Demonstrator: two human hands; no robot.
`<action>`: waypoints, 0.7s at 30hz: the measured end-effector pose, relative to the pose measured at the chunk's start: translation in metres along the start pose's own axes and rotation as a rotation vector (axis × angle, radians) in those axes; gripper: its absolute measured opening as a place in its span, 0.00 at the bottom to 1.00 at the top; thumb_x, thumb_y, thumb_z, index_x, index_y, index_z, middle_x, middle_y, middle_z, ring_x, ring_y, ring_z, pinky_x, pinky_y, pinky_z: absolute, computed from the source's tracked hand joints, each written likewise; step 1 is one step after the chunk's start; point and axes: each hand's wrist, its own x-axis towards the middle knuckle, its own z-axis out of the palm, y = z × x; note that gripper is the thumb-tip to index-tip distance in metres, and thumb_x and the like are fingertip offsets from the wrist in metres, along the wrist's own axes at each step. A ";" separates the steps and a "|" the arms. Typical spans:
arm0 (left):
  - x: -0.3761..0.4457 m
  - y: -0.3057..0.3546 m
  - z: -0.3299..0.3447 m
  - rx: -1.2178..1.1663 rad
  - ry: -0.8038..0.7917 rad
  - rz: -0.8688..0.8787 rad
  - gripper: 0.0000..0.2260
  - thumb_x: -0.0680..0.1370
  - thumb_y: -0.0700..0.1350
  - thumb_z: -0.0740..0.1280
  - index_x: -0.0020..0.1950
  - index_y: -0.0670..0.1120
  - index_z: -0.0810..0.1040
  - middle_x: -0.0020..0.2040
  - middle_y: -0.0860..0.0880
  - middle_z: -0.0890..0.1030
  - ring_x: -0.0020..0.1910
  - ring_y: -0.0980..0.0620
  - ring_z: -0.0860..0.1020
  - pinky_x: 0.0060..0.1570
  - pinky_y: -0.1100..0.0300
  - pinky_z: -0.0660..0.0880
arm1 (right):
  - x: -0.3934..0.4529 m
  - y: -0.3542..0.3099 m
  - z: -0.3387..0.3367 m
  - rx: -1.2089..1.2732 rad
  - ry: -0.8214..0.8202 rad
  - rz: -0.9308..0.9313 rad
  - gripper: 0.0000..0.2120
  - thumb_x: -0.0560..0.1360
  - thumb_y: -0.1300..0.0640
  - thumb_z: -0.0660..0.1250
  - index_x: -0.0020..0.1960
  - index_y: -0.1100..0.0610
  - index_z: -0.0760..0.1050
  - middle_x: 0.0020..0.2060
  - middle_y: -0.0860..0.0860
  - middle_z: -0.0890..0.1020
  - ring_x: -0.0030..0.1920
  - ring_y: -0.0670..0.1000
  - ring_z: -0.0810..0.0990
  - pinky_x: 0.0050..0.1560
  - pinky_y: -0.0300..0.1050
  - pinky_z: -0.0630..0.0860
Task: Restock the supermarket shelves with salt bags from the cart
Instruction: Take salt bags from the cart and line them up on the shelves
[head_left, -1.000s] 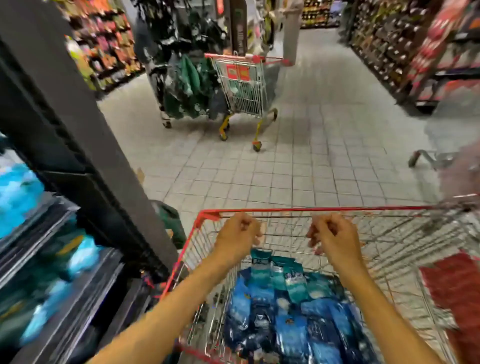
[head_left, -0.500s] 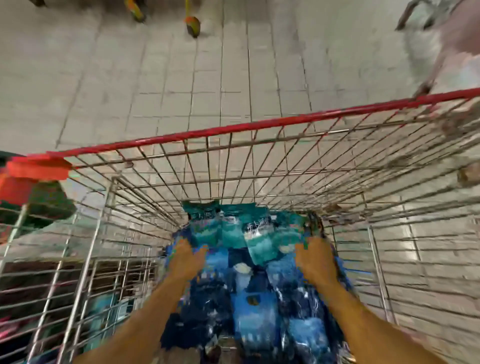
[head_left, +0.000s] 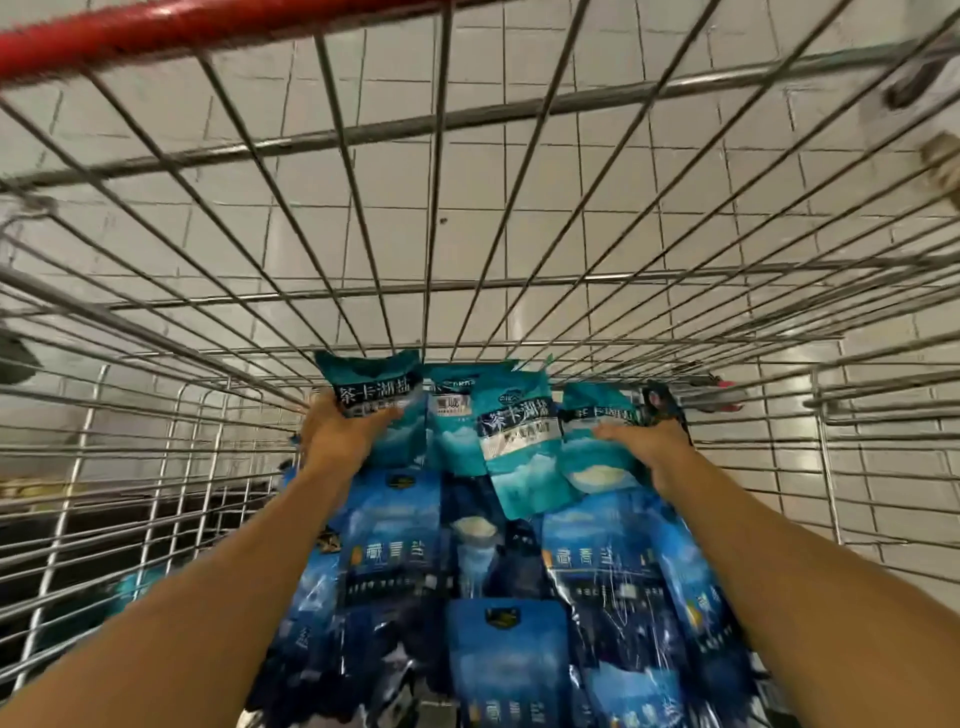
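I look down into a wire cart (head_left: 436, 119) with a red top rim (head_left: 156, 31). Several teal salt bags (head_left: 519, 436) lie in a row at the cart's far end, with darker blue salt bags (head_left: 395, 551) piled nearer me. My left hand (head_left: 337, 436) grips the leftmost teal bag (head_left: 374, 395) from below, thumb on its front. My right hand (head_left: 644, 447) rests on the rightmost teal bag (head_left: 597, 431), fingers along its side; whether they close around it is unclear.
White floor tiles (head_left: 649, 234) show through the cart's mesh. The cart's wire side walls (head_left: 130, 467) stand close on both sides of my arms. Dark shelving shows low on the left behind the wires.
I have leaned deeper into the cart. Both hands moved from the blue bags forward to the teal bags at the far end, and my left hand has taken hold of one.
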 end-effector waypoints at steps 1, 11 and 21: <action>0.002 0.002 0.003 -0.016 0.010 0.007 0.22 0.63 0.50 0.82 0.51 0.49 0.77 0.41 0.54 0.81 0.42 0.51 0.81 0.36 0.63 0.74 | 0.001 0.000 0.000 0.042 -0.028 0.031 0.26 0.66 0.59 0.81 0.56 0.68 0.74 0.50 0.58 0.76 0.38 0.53 0.76 0.31 0.42 0.76; -0.015 0.004 0.000 -0.188 0.132 0.112 0.14 0.71 0.44 0.78 0.52 0.47 0.76 0.47 0.51 0.81 0.51 0.48 0.81 0.53 0.56 0.76 | -0.006 0.011 0.000 0.026 0.024 -0.075 0.05 0.71 0.62 0.75 0.40 0.62 0.80 0.48 0.57 0.82 0.41 0.59 0.81 0.30 0.41 0.74; -0.074 0.029 -0.036 -0.361 0.151 0.178 0.16 0.76 0.38 0.72 0.63 0.38 0.75 0.57 0.42 0.82 0.56 0.47 0.79 0.59 0.51 0.76 | -0.067 0.016 -0.007 -0.654 0.343 -0.462 0.08 0.78 0.58 0.68 0.51 0.62 0.72 0.41 0.57 0.77 0.40 0.59 0.74 0.38 0.47 0.66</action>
